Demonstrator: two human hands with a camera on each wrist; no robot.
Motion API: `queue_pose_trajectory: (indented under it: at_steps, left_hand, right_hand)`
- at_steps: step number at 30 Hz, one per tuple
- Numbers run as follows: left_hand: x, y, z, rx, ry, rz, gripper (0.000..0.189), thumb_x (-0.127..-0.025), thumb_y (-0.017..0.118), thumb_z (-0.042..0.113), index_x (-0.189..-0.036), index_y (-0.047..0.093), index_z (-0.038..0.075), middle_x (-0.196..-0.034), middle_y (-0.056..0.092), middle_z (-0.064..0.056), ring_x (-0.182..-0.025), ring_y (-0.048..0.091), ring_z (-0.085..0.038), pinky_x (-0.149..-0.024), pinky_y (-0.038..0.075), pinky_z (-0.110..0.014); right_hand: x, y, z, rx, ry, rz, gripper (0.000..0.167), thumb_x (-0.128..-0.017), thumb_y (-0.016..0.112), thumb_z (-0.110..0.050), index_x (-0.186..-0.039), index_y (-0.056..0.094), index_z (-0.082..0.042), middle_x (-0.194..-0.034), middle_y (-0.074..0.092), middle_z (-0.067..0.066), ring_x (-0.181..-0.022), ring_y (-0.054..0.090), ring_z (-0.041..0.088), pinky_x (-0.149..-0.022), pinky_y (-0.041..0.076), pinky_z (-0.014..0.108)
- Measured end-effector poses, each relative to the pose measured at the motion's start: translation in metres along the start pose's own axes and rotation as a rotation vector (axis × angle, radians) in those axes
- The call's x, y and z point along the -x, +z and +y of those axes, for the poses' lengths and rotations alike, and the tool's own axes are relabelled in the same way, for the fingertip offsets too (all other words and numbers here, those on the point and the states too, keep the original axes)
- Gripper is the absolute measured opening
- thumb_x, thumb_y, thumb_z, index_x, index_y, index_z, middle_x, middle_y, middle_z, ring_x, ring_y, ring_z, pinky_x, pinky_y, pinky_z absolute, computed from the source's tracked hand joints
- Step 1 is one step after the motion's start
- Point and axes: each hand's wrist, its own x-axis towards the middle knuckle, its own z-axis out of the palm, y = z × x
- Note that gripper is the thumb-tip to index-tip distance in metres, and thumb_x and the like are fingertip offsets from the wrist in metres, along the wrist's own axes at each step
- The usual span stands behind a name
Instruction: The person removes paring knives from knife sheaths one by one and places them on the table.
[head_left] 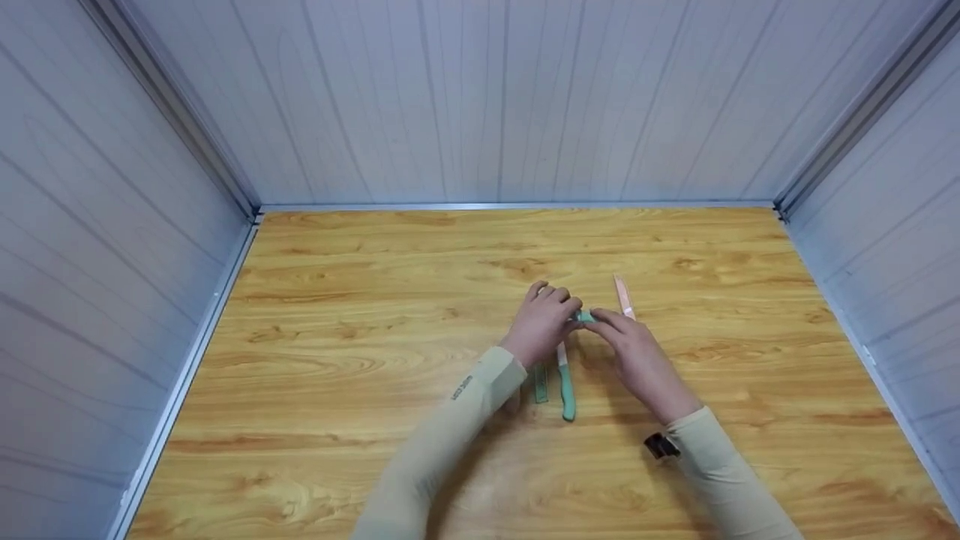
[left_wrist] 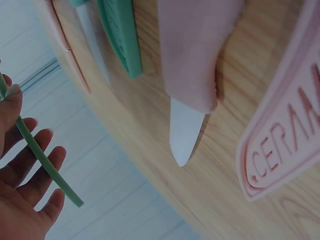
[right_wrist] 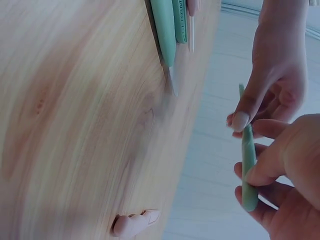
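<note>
The left hand (head_left: pixel 541 321) and right hand (head_left: pixel 639 354) both pinch a slender green piece (head_left: pixel 586 316). Its long axis runs crosswise, rounded end rightward.

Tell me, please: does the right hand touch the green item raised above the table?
Touching. The right wrist view shows the right hand gripping the green item, with digits on both sides of it.
</note>
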Motion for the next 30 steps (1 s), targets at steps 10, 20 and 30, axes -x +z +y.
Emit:
queue_pose_trajectory:
  at_steps: [10,20,30]
  left_hand:
    - [0.022,-0.009,-0.004,0.092,0.029,0.115,0.025,-0.093,0.058,0.041,-0.098,0.066,0.018,-0.087,0.057,0.006,-0.084,0.057,-0.012,-0.095,0.04,-0.034]
    - [0.045,-0.015,-0.003,0.166,0.0,0.165,0.026,-0.092,0.061,0.041,-0.097,0.067,0.017,-0.086,0.058,0.005,-0.08,0.056,-0.011,-0.09,0.042,-0.033]
    - [0.068,-0.024,0.002,0.2,-0.035,0.201,0.028,-0.089,0.063,0.043,-0.097,0.068,0.016,-0.082,0.054,0.005,-0.07,0.053,-0.009,-0.068,0.045,-0.03]
  right_hand:
    - [0.007,-0.001,-0.006,0.002,-0.04,0.021,0.068,-0.072,0.058,0.029,-0.127,0.06,-0.011,-0.136,0.05,0.009,-0.122,0.048,0.028,-0.098,0.042,0.043]
    - [0.013,0.003,-0.017,0.011,-0.09,0.044,0.062,-0.075,0.06,0.025,-0.124,0.062,-0.012,-0.134,0.052,0.009,-0.118,0.051,0.027,-0.097,0.044,0.04]
    - [0.014,0.007,-0.031,0.017,-0.172,0.136,0.033,-0.079,0.063,0.012,-0.107,0.065,-0.004,-0.127,0.057,0.011,-0.112,0.056,0.028,-0.095,0.043,0.043]
